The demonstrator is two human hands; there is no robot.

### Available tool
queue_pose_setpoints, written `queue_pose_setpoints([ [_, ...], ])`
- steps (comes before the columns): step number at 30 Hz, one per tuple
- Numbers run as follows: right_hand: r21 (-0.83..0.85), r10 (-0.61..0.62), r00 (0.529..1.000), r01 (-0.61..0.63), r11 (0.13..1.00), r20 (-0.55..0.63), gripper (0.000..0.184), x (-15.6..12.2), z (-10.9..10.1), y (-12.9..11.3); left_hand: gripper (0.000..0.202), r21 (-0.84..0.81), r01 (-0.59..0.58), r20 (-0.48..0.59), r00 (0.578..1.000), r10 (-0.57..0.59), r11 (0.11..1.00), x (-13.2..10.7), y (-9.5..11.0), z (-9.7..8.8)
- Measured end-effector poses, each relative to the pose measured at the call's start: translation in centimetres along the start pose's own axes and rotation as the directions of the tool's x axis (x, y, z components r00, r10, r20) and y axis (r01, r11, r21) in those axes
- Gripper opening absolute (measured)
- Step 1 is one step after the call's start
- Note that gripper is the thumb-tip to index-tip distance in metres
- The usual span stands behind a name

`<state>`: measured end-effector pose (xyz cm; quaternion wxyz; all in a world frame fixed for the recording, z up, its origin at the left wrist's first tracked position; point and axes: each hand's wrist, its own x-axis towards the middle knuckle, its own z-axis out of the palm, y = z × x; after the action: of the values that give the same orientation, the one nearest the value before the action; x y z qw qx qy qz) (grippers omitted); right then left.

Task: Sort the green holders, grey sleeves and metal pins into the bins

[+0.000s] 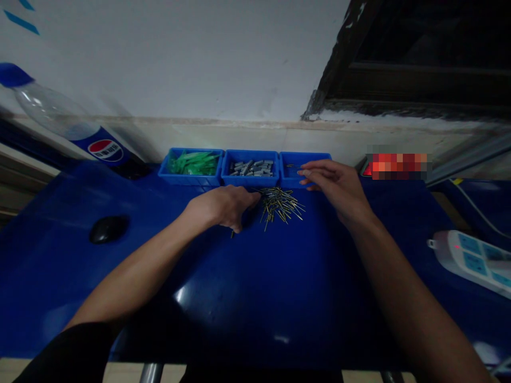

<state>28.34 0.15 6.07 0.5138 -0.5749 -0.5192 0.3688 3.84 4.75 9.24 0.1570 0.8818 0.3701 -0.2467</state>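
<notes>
A loose pile of thin metal pins (281, 205) lies on the blue table (255, 287) in front of three blue trays. My left hand (223, 207) rests knuckles-up at the pile's left edge, fingers curled onto the pins; one pin pokes out below it. My right hand (333, 183) hovers over the front rim of the right tray (297, 162), fingers pressed together and pointing left; a thin pin shows just beyond the fingertips. The middle tray (250, 167) holds grey pieces, the left tray (190, 165) green plastic pieces.
A plastic cola bottle (64, 125) lies tilted at the back left. A black mouse (108, 229) sits on the left of the table. A white power strip (473, 260) lies at the right edge, a red box (397, 165) behind it. A white wall stands behind the trays.
</notes>
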Motion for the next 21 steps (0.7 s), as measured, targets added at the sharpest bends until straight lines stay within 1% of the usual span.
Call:
queue_pose_setpoints([
  [2,0.001,0.001,1.0,-0.001,1.0,0.019,0.02,0.0,0.0,0.1,0.062,0.0,0.037,0.063,0.997,-0.037,0.999,-0.2,0.5,0.0],
  [4,0.004,0.001,1.0,-0.001,1.0,0.026,0.022,-0.1,0.1,0.2,0.063,-0.009,0.034,0.064,0.997,-0.033,0.999,-0.2,0.9,0.1],
  [7,0.005,0.003,1.0,-0.004,1.0,0.031,0.023,-0.1,0.3,0.1,0.061,-0.024,-0.017,0.0,1.0,0.017,1.0,0.0,0.9,0.3],
  [9,-0.005,0.007,0.999,-0.006,1.0,0.043,0.022,-0.2,0.4,0.1,0.055,-0.044,-0.056,-0.052,0.997,0.054,0.997,0.3,0.8,0.5],
  [11,-0.016,0.009,0.997,-0.008,1.0,0.07,0.022,-0.2,0.3,0.1,0.051,-0.113,-0.12,-0.128,0.986,0.106,0.986,0.7,0.5,0.5],
  [12,-0.023,0.011,0.996,-0.009,1.0,0.094,0.022,-0.2,0.3,0.1,0.049,-0.168,-0.169,-0.189,0.972,0.136,0.971,1.0,0.3,0.5],
  [13,-0.032,0.015,0.992,-0.011,0.999,0.125,0.021,-0.2,0.2,0.2,0.049,-0.228,-0.229,-0.264,0.95,0.166,0.946,1.2,0.2,0.6],
  [15,-0.056,0.029,0.978,-0.017,0.998,0.207,0.02,-0.2,0.1,0.4,0.044,-0.342,-0.362,-0.431,0.88,0.198,0.867,1.7,0.0,0.6],
  [17,-0.082,0.057,0.953,-0.034,0.996,0.297,0.018,-0.3,0.0,0.5,0.031,-0.428,-0.475,-0.567,0.804,0.181,0.769,1.9,0.0,0.7],
  [19,-0.086,0.106,0.917,-0.079,0.993,0.385,0.018,-0.4,0.0,0.5,0.02,-0.491,-0.546,-0.647,0.75,0.135,0.678,2.1,0.2,0.7],
  [21,-0.056,0.154,0.881,-0.144,0.988,0.448,0.02,-0.5,0.0,0.4,0.013,-0.539,-0.573,-0.69,0.721,0.067,0.617,2.1,0.3,0.6],
])
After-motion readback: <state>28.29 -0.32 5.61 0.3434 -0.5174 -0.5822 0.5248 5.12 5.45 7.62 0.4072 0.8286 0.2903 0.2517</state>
